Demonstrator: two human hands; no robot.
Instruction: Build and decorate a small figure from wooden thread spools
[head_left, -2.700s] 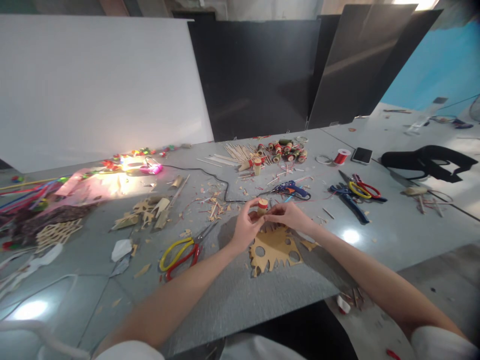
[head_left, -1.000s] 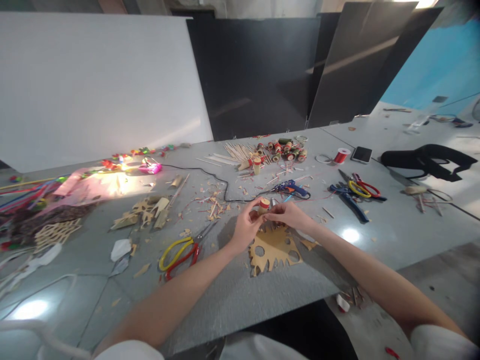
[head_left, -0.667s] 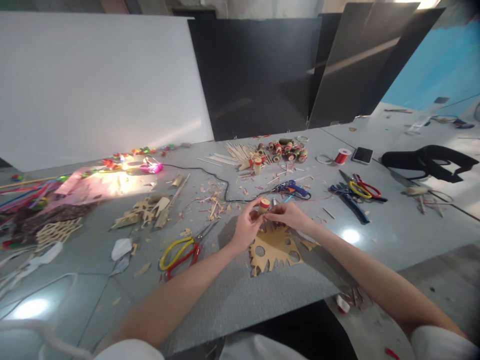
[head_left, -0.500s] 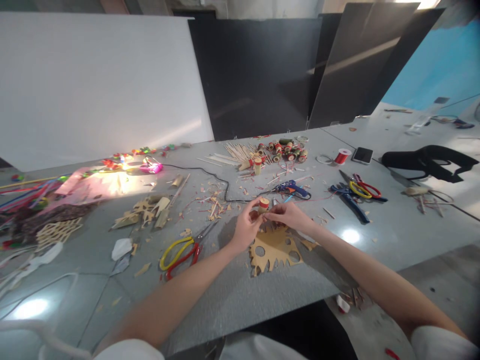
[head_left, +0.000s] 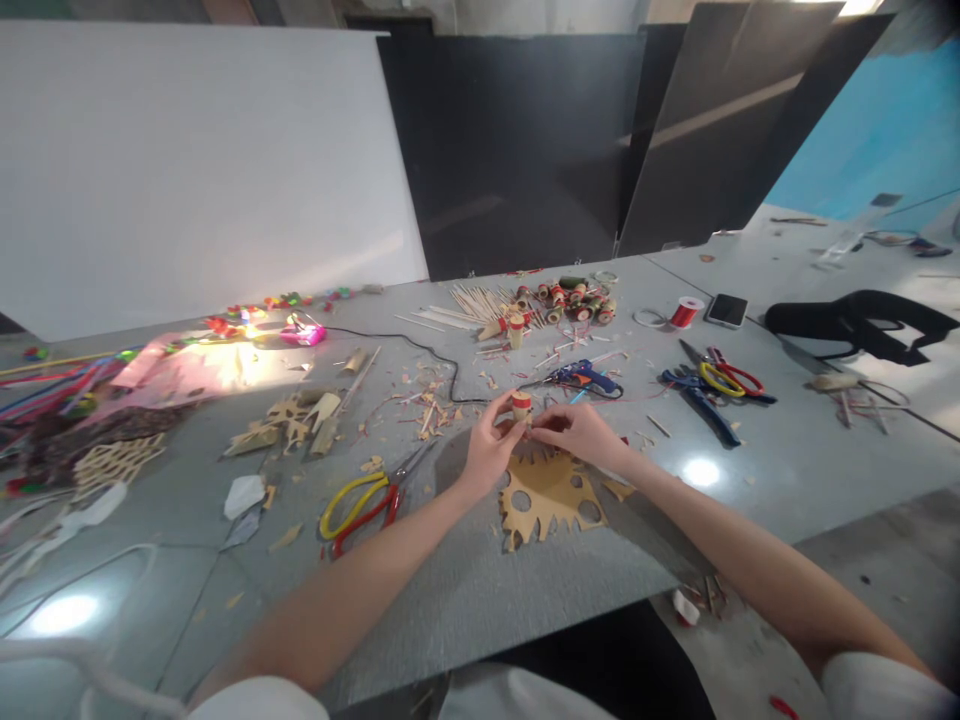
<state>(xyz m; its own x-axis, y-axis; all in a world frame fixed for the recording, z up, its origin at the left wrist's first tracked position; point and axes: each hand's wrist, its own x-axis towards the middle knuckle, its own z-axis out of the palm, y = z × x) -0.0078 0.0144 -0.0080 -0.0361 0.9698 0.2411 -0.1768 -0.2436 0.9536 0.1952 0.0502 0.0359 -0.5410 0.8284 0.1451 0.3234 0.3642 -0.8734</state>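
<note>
My left hand [head_left: 491, 442] is closed around a small bamboo cylinder [head_left: 522, 405] with a red band near its top, held upright above the table. Close against its right side, my right hand [head_left: 574, 433] has its fingertips pinched together; whatever is between them is too small to make out. Below both hands lies a tan sheet [head_left: 553, 492] with round holes and jagged cut edges. Just beyond the right hand rests a blue glue gun [head_left: 581, 377].
Red-and-yellow-handled scissors [head_left: 367, 508] lie left of my arms. Several banded bamboo pieces [head_left: 570, 300] and thin sticks [head_left: 480, 302] are at the back. To the right are blue pliers [head_left: 701, 405], a red wire spool [head_left: 684, 313], a phone [head_left: 727, 310] and a black visor-like object [head_left: 855, 325].
The bamboo cylinder has shifted slightly left and up in my left hand. My right fingers have moved a little against its side; the things on the table stay put.
</note>
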